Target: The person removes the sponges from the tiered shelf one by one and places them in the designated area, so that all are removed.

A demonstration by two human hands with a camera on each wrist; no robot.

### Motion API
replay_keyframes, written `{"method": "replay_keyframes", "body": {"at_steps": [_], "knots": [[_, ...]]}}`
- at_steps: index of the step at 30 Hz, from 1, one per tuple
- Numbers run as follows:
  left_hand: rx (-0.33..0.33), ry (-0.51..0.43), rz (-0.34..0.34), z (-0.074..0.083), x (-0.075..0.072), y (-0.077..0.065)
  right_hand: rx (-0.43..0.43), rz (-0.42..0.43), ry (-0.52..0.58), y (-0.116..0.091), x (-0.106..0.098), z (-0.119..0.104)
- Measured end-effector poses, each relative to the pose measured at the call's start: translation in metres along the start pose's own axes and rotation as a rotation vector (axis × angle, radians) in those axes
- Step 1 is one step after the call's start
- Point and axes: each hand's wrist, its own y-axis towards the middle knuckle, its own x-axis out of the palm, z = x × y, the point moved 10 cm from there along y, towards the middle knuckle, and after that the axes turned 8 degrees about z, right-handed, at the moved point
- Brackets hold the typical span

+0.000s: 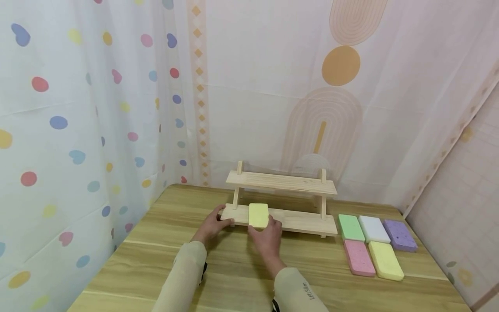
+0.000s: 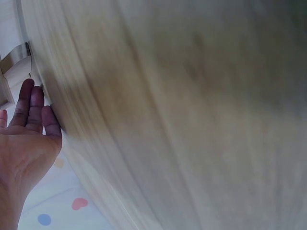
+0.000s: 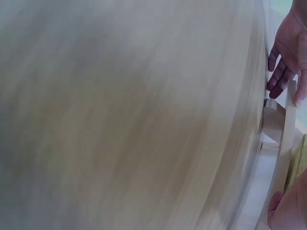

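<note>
A two-tier wooden shelf (image 1: 300, 220) stands on the table in the head view. My left hand (image 1: 212, 224) holds the left end of its lower board, thumb along the front edge. In the left wrist view that hand (image 2: 29, 148) shows its palm, with fingertips close to the tabletop. A yellow sponge (image 1: 258, 214) is on the lower board, left of its middle. My right hand (image 1: 268, 238) pinches this sponge by its near end, thumb on the left side and fingers on the right. Only a strip of the sponge (image 3: 297, 160) appears in the right wrist view.
Right of the shelf, a green sponge (image 1: 351, 227), a white sponge (image 1: 374, 229) and a purple sponge (image 1: 400, 235) lie in a row. Nearer are a pink sponge (image 1: 359, 258) and another yellow sponge (image 1: 386, 261). Patterned curtains (image 1: 249, 108) hang behind the table (image 1: 234, 277).
</note>
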Motion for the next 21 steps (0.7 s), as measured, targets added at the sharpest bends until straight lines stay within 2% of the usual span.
{"method": "replay_keyframes", "body": {"at_steps": [5,13,21], "knots": [[0.002,0.002,0.000,0.002,0.000,-0.001,-0.017,-0.044,0.049,0.006,-0.012,0.002],[0.001,0.014,-0.006,0.001,0.000,0.000,-0.050,-0.117,0.063,0.021,-0.034,0.008],[0.007,0.011,-0.003,0.001,0.001,0.002,-0.041,-0.173,0.072,0.035,-0.074,0.022]]}}
